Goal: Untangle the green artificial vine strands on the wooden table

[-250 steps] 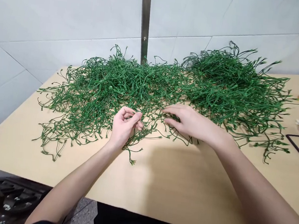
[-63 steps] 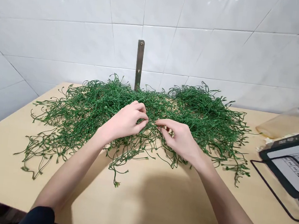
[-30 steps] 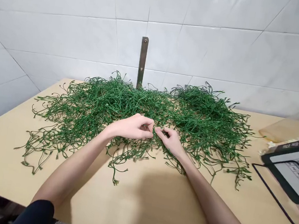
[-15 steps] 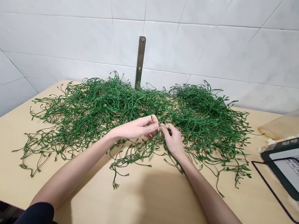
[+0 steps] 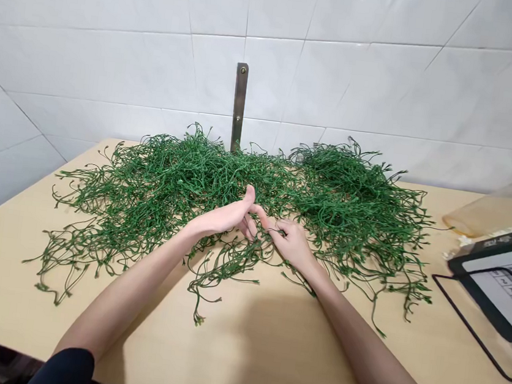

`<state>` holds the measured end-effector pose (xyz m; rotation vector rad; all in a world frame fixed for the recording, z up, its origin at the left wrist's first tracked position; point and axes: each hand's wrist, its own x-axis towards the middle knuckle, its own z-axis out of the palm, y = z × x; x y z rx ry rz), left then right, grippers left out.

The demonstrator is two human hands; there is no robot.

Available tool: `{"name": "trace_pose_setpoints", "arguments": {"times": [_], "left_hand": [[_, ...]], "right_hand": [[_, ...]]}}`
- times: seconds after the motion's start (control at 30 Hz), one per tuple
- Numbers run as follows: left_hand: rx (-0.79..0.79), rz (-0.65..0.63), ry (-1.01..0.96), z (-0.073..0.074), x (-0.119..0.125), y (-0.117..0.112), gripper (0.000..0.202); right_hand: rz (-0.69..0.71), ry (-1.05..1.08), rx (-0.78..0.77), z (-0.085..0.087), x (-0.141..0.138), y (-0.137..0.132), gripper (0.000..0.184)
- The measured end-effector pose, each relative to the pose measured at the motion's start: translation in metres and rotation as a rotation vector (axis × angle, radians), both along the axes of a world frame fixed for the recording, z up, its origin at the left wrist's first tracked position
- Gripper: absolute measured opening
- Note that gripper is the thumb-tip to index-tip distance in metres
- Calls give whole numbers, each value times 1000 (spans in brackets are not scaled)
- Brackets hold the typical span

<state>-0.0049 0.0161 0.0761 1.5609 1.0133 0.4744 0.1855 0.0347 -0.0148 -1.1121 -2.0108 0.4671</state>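
Thin green plastic-looking stems (image 5: 179, 171) with small forked tips lie tangled in a wide heap across the table, and a looser cluster (image 5: 224, 262) of them spreads toward me. My left hand (image 5: 237, 213) is above this cluster, thumb raised and fingers apart; its index finger reaches to the fingertips of my right hand. Thumb and forefinger of my right hand (image 5: 291, 240) are pinched together on a thin green stem, most of which the fingers hide. More stems lie under and around both hands.
A dark metal bracket (image 5: 238, 107) is fixed to the white tiled wall (image 5: 378, 89) behind the heap. At the right are a clear jar (image 5: 489, 209) lying on its side and a black-framed device (image 5: 505, 276) with a black wire stand. The wooden table (image 5: 191, 357) extends toward me.
My left hand has let go of its pinch, lifting its thumb and extending its index finger. My right hand has come slightly lower and closer to me, still pinching the stem.
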Motion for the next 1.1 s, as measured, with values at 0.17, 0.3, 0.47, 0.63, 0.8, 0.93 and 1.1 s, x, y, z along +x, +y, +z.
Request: {"name": "trace_pose_setpoints", "arguments": {"times": [0.17,0.3,0.47,0.63,0.8,0.93,1.1], "left_hand": [[96,-131,98,2,-3,-2,79],[278,-162,174,0,-3,-3,42],[303,-87,105,1,-3,-4,24],[347,-110,238,1,-3,-3,25],[286,-199,373,-7,-5,0,15],[329,-228,444,-6,-6,-2,8],[409,-235,474,5,-6,-6,23]], "right_hand": [[18,-20,6,1,0,0,46],[11,-26,7,0,0,1,45],[0,-25,-3,1,0,1,46],[-5,-25,-19,3,-1,-1,48],[-3,-20,-28,3,-2,-2,51],[-18,3,-40,2,-2,-2,50],[-103,66,-75,-1,2,1,49]]}}
